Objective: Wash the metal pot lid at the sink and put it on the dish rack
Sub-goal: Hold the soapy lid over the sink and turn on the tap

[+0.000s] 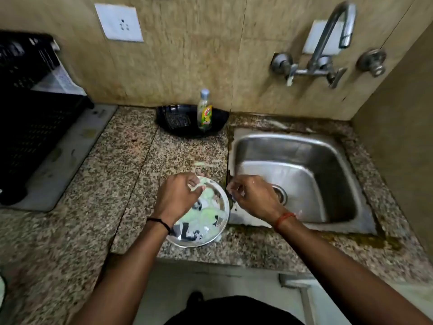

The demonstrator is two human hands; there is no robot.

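The round metal pot lid (206,227) lies on the granite counter just left of the sink (302,148), smeared with greenish soap foam. My left hand (178,198) reaches over it from the left, and its curled fingers grip the lid's far rim. My right hand (253,195) hovers at the lid's right edge, over the sink's left rim. Its fingers are curled around a small dark scrub pad (232,200) that peeks out below them. The black slatted dish rack (35,127) stands on a grey tray at the far left.
A dish soap bottle (204,111) stands in a black dish (218,123) with a scrubber at the back wall. The tap (332,36) is mounted on the wall above the steel sink, with no water running. The counter's front edge lies just below the lid.
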